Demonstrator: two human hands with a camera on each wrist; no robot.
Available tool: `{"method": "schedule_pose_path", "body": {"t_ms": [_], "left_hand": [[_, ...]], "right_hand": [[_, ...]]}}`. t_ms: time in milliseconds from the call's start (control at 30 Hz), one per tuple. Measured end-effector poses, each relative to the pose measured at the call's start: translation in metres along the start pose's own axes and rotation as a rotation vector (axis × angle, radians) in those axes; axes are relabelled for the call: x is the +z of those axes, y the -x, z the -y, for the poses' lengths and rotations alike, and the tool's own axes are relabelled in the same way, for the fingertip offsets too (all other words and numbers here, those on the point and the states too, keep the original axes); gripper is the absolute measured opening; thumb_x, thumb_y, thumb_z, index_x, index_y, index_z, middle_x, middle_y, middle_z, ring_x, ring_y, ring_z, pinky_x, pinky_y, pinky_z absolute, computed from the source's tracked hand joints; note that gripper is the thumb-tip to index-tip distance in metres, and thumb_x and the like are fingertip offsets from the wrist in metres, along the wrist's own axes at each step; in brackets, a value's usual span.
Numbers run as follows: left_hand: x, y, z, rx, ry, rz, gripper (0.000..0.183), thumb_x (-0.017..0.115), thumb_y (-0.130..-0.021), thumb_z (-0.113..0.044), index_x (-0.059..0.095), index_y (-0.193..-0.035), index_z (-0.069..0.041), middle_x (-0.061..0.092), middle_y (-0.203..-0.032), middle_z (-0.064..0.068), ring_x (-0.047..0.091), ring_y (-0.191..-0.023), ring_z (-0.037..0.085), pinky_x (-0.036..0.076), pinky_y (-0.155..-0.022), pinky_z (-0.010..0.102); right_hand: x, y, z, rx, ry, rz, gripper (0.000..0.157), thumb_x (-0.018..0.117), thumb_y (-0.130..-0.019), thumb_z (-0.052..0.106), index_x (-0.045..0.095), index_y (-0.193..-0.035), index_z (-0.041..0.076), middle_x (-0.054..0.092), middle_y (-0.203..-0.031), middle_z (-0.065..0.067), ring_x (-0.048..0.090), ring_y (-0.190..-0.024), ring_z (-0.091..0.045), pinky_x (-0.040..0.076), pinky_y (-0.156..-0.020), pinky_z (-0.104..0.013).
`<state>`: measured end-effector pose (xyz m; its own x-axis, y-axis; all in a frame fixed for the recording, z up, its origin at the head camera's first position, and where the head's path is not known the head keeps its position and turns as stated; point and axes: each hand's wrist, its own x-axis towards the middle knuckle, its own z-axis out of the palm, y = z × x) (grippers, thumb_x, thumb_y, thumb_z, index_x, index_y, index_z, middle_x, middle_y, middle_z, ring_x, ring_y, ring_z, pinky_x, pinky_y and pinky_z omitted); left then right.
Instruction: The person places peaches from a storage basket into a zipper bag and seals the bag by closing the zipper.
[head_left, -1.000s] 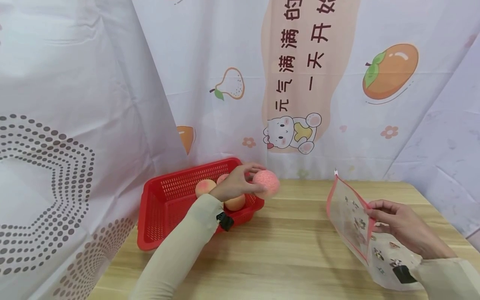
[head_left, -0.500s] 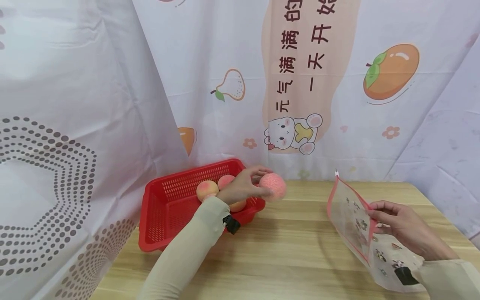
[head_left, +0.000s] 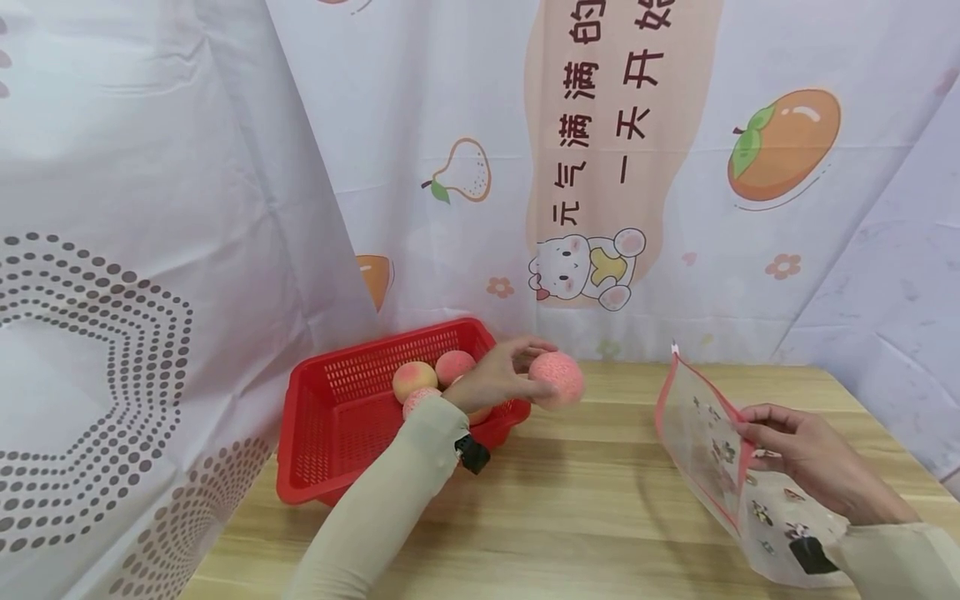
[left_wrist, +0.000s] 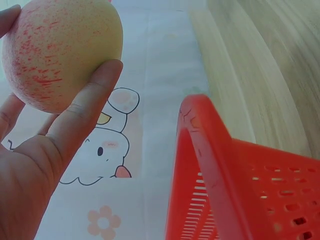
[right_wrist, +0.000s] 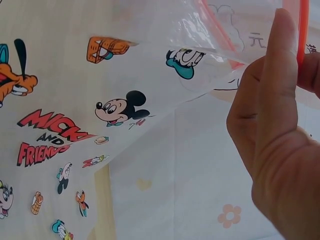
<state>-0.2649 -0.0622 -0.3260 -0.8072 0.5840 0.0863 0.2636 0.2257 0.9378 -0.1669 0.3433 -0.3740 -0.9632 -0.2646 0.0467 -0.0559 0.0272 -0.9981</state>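
Note:
My left hand point(head_left: 501, 377) grips a pink and cream peach point(head_left: 558, 380) in the air, just past the right end of a red plastic basket point(head_left: 286, 442). In the left wrist view the thumb and fingers curl round the peach point(left_wrist: 65, 57), and the basket rim point(left_wrist: 200, 125) is beside them. Over on the right, my right hand point(head_left: 810, 458) pinches the pink edge of a see-through zip bag point(head_left: 701, 433) printed with cartoon figures. The bag stands tilted with its mouth parted. In the right wrist view the bag point(right_wrist: 120, 90) hangs left of the fingers.
Several peaches point(head_left: 414, 380) lie in the right part of the basket, some partly hidden by the left forearm. Beneath everything is a wooden table point(head_left: 585, 500). A printed cloth point(head_left: 450, 108) hangs along its back edge, and another cloth point(head_left: 135, 208) hangs at the left.
My left hand has carried the peach a little to the right and slightly lower, away from the basket. More peaches show behind it. The right hand and the bag have stayed almost still.

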Motion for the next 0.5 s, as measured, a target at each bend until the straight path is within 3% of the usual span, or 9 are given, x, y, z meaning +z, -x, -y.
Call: {"method": "schedule_pose_path", "body": {"t_ms": [500], "left_hand": [[0.0073,-0.0040,0.0023,0.008,0.014,0.013,0.058,0.081,-0.084,-0.013,0.057,-0.136,-0.015,0.058,-0.129,0.001,0.056,-0.120,0.028,0.058,-0.083,0.038]], "right_hand": [[0.0012,0.0016,-0.0013,-0.006,-0.006,0.018,0.024,0.048,-0.103,-0.001,0.069,-0.105,0.012,0.067,-0.101,0.004,0.065,-0.089,-0.010,0.059,-0.074,-0.032]]}}
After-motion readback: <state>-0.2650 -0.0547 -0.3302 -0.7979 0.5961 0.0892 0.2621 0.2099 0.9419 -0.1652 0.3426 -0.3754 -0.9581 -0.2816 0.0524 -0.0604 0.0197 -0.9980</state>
